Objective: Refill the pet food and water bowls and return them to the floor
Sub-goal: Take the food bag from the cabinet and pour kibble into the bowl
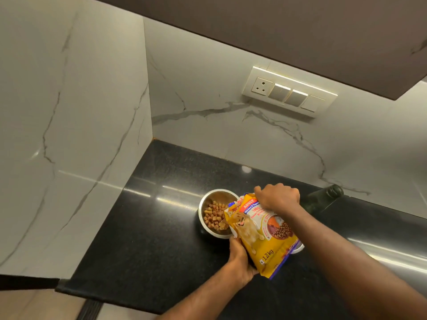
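Observation:
A steel bowl [205, 202] stands on the black counter [150, 239], partly filled with brown kibble [213, 217]. A yellow 1.2 kg pet food bag [263, 236] is tilted over the bowl, its open mouth at the rim and kibble spilling in. My left hand [239, 258] grips the bag's lower edge from beneath. My right hand [278, 197] clutches the bag's upper side. A second steel bowl [299, 248] peeks out behind the bag on the right, mostly hidden.
A dark bottle [323, 198] stands at the back right near the marble wall. A switch panel [288, 92] is on the wall under a dark cabinet [300, 31]. A steel sink surface [392, 252] lies to the right. The counter's front edge is at lower left.

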`<action>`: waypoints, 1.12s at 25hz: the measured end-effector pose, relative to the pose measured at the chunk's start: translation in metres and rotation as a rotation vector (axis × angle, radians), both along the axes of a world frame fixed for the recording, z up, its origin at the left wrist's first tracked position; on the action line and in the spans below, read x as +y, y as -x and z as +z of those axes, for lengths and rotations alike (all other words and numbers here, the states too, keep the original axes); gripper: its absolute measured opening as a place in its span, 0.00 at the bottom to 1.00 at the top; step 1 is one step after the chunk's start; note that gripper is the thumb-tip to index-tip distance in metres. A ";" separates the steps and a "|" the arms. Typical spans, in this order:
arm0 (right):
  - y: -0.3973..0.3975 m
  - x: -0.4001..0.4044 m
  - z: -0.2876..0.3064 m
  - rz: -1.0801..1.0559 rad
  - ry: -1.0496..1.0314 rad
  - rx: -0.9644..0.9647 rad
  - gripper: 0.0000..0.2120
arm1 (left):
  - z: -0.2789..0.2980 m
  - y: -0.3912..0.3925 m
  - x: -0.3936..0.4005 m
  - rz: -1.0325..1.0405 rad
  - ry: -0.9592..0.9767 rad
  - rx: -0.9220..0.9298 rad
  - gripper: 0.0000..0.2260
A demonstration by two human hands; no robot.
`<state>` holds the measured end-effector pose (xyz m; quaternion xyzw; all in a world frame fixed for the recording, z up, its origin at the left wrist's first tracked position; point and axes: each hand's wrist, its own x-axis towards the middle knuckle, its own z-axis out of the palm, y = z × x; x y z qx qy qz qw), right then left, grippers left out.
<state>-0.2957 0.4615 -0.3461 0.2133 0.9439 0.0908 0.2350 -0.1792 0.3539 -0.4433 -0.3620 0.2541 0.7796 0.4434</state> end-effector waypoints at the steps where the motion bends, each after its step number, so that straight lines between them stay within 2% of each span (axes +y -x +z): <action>1: 0.001 -0.002 0.002 0.013 -0.019 -0.008 0.30 | -0.001 0.000 0.001 0.008 -0.012 -0.005 0.33; 9: 0.010 -0.020 0.011 0.105 -0.092 -0.053 0.32 | -0.004 0.000 0.001 0.069 -0.011 -0.037 0.32; 15: -0.001 -0.019 0.003 0.080 -0.062 0.016 0.32 | -0.009 -0.003 -0.003 0.047 0.042 -0.008 0.33; 19: -0.022 -0.011 -0.007 0.044 -0.019 0.141 0.31 | -0.013 -0.007 -0.006 0.045 0.040 0.047 0.35; 25: -0.086 0.013 -0.025 0.004 0.146 0.296 0.23 | -0.023 0.001 -0.018 -0.088 0.144 0.140 0.37; 28: -0.106 0.015 -0.042 -0.256 0.338 0.479 0.23 | -0.028 0.008 -0.022 -0.131 0.232 0.171 0.35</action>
